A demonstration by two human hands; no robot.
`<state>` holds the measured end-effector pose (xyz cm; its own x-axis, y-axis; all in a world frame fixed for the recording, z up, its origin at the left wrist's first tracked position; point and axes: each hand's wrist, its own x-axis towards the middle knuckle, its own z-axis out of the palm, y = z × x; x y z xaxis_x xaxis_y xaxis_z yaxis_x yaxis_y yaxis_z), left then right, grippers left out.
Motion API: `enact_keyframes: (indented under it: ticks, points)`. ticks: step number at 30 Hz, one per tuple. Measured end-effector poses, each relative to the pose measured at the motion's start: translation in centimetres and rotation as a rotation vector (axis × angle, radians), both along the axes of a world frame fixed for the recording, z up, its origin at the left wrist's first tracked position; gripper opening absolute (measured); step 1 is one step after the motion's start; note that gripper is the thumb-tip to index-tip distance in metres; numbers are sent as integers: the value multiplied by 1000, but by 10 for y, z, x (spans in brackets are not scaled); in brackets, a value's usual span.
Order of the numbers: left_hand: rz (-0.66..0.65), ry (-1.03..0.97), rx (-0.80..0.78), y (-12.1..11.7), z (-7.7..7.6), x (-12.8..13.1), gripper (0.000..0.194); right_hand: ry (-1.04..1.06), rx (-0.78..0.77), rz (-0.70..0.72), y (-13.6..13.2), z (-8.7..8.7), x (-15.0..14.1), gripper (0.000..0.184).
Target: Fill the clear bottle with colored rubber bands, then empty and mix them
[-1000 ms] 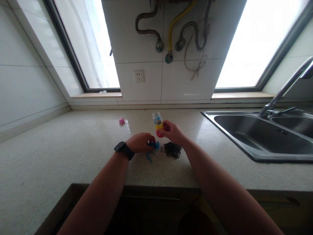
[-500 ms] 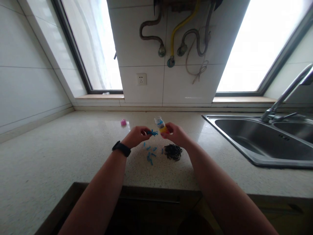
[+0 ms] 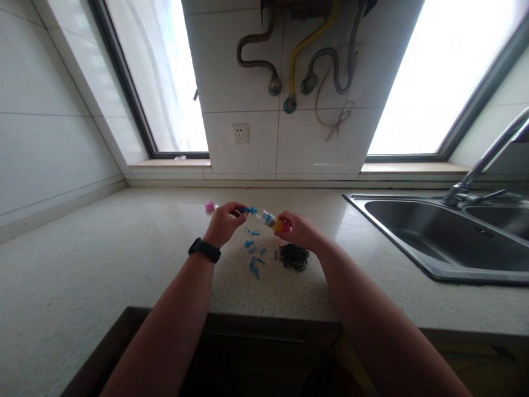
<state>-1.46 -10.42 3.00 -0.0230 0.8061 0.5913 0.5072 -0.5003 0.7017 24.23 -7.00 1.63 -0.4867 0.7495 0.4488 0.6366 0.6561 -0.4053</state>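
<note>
My right hand (image 3: 300, 230) grips a small clear bottle (image 3: 270, 219) with a yellow label and pink base, tipped so its mouth points left. My left hand (image 3: 225, 223), a black watch on its wrist, pinches a bunch of small blue bands (image 3: 249, 210) right at the bottle's mouth. Several loose blue bands (image 3: 253, 255) lie on the speckled countertop (image 3: 103, 259) beneath both hands. A pile of black bands (image 3: 293, 256) sits just below my right hand.
A small pink cap (image 3: 210, 207) rests on the counter left of my hands. A steel sink (image 3: 438, 234) with a faucet (image 3: 483, 162) fills the right side. Behind are a tiled wall, a socket (image 3: 240, 133), hoses and two windows.
My left hand rose from the counter with blue bands and brought them to the bottle's mouth. My right hand tipped the bottle from upright to nearly on its side.
</note>
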Motion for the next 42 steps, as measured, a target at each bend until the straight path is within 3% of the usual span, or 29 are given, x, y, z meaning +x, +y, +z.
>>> enact_keyframes:
  ticks: [10, 24, 30, 36, 42]
  points:
    - [-127, 176, 52, -8, 4, 6, 18, -25, 20, 38, -2, 0, -2, 35]
    - [-173, -32, -40, -4, 0, 7, 38, -18, 6, 45, -3, 0, -4, 35]
    - [-251, -159, -48, -2, -2, 9, 34, -14, 29, 56, -2, -2, -5, 35]
    - [-253, -90, -58, -8, 3, 11, 25, -8, 14, 45, -2, -1, -6, 33]
    - [-248, 11, 61, -11, 7, 12, 22, 10, 14, 50, -3, 0, -7, 33]
